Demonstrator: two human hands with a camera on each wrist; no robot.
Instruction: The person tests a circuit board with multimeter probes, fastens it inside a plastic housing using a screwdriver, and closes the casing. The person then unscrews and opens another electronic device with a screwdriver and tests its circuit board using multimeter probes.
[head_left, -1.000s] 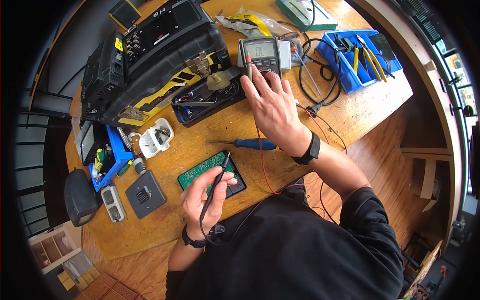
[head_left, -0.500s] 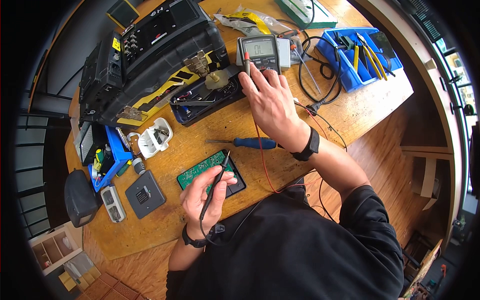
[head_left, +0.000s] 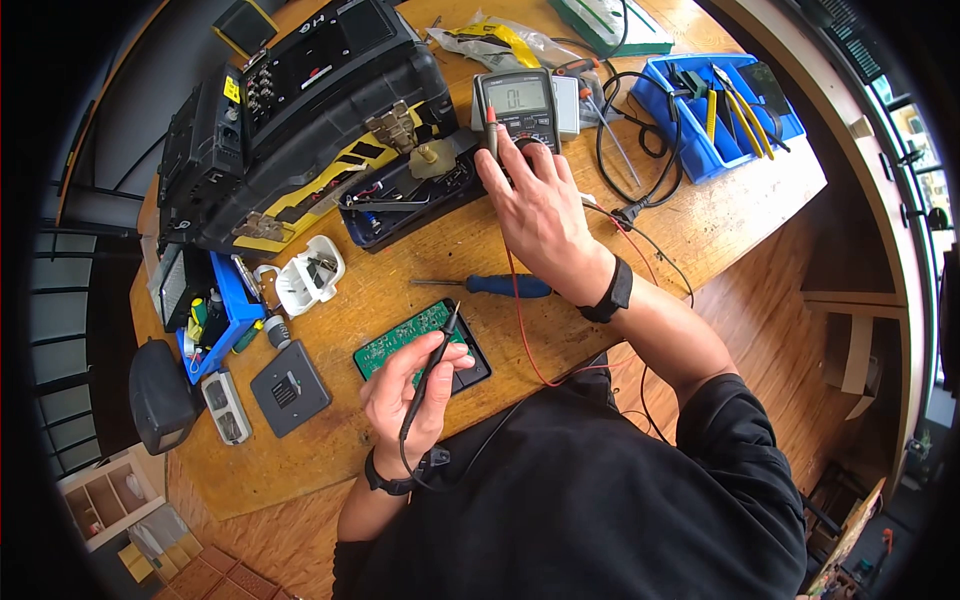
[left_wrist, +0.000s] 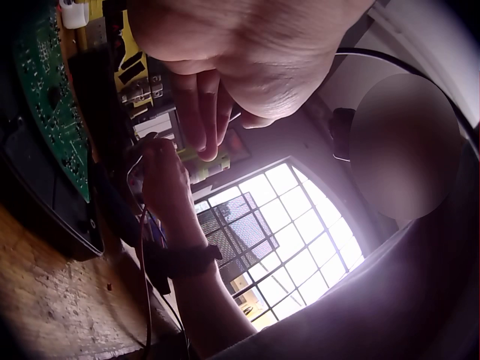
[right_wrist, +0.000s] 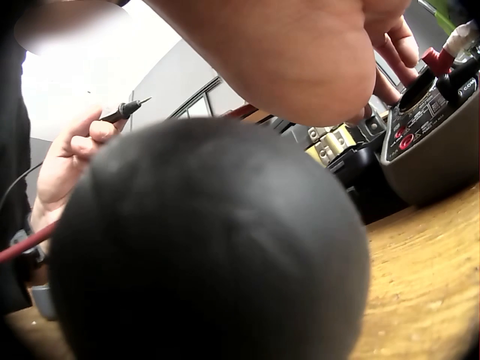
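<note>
In the head view, my left hand (head_left: 408, 395) pinches a black probe (head_left: 432, 362), its tip raised over the right part of a green circuit board (head_left: 400, 338) in a black casing. The right hand (head_left: 545, 218) reaches over the lower part of a multimeter (head_left: 517, 92) whose screen reads OL. A red probe (head_left: 491, 128) is held between its thumb and index finger, and other fingertips are at the dial, which they partly hide. In the right wrist view, leads enter the multimeter's sockets (right_wrist: 406, 141) and the black probe (right_wrist: 124, 112) points up.
A blue screwdriver (head_left: 510, 287) lies beyond the board. Behind stand a big black case (head_left: 340, 130) and a dark parts tray (head_left: 385, 225). A blue bin (head_left: 665, 150) with pliers is at the right, beside coiled cable (head_left: 603, 150). A grey plate (head_left: 290, 388) lies left.
The right hand has shifted slightly left over the multimeter, the red probe moving with it. My left hand and the black probe have stayed in place. The screen still reads OL.
</note>
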